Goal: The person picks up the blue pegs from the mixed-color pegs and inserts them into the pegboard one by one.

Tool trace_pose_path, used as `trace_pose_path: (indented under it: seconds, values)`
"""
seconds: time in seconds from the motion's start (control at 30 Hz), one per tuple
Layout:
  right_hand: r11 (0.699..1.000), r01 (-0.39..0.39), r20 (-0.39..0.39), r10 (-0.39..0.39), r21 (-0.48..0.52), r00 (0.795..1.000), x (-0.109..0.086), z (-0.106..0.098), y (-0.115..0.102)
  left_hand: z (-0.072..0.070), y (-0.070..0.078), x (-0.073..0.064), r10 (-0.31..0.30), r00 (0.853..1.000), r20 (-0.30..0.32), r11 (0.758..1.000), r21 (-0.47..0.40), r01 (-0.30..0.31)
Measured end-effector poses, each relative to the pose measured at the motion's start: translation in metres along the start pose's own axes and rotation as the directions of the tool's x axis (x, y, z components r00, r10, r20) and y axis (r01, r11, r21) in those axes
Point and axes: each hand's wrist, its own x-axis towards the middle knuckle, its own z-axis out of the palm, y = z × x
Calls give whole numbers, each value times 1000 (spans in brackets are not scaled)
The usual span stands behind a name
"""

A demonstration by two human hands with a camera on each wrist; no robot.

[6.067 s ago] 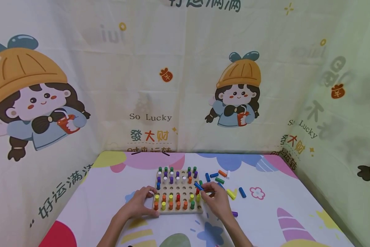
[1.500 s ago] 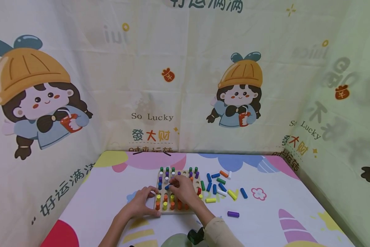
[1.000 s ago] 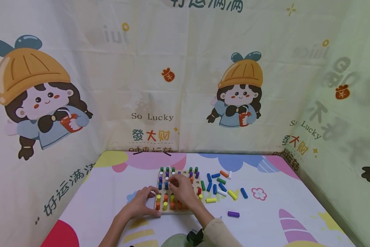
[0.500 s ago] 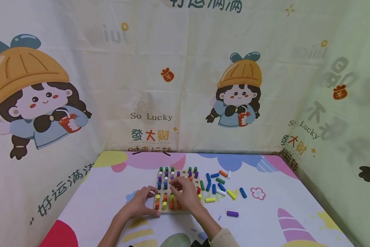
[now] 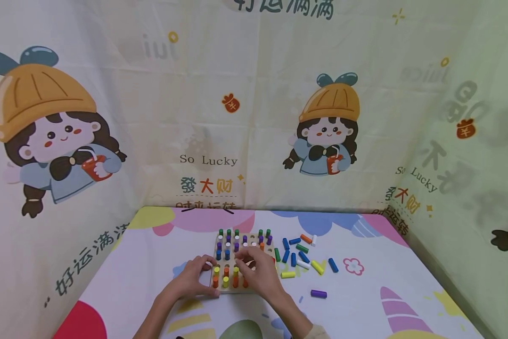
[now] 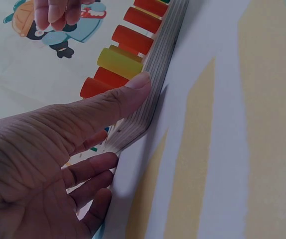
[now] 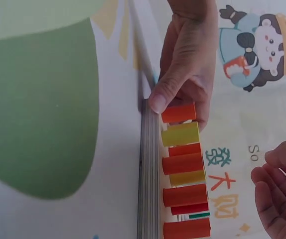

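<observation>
Pegboard and hands on a white desk with coloured prints (image 5: 356, 299). The square-cornered, layered pale-wood board (image 6: 164, 59) lies flat just in front of the person, its near edge running left to right and its rows of holes parallel to that edge; foreshortening hides which of its sides is longer. The left hand (image 5: 190, 278) grips the near left corner, thumb pressed to the near edge and fingers against the left side. The right hand (image 5: 261, 274) is above the right half of the board, fingers loosely bent, thumb and forefinger tips close together.

Seated pegs stand upright, long axes vertical. In the near row, 4 show left of the right hand: an orange cylindrical peg (image 5: 215, 282), a yellow cylindrical peg (image 5: 225, 282), then 2 more orange. Farther back, 2 blue cylindrical pegs (image 5: 227, 254) stand side by side, the right-hand 1 near the right fingertips.

Loose pegs lie on their sides right of the board. A purple cylindrical peg (image 5: 319, 294), nearest the person, points left to right; a loose blue cylindrical peg (image 5: 332, 264), farthest right, points obliquely away.
</observation>
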Motion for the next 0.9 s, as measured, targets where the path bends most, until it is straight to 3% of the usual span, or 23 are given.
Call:
trace_pose_path:
  seconds: [0.2,0.43,0.67,0.9]
  values:
    - [1000,3,-30,-3,-11,1000,-7,-8,1,1,0,1,17,1000,-7,1000,9,-17]
    - [999,-52,-51,53,13,997,-16,-15,5,0,1,1,0,1000,-7,1000,8,0]
    - [998,-57,-89,59,30,994,-20,-24,7,-1,1,-1,35,999,-8,999,12,-35]
    - [995,-97,-112,98,14,989,-22,-31,11,-1,2,-1,12,1000,-14,1000,12,-12]
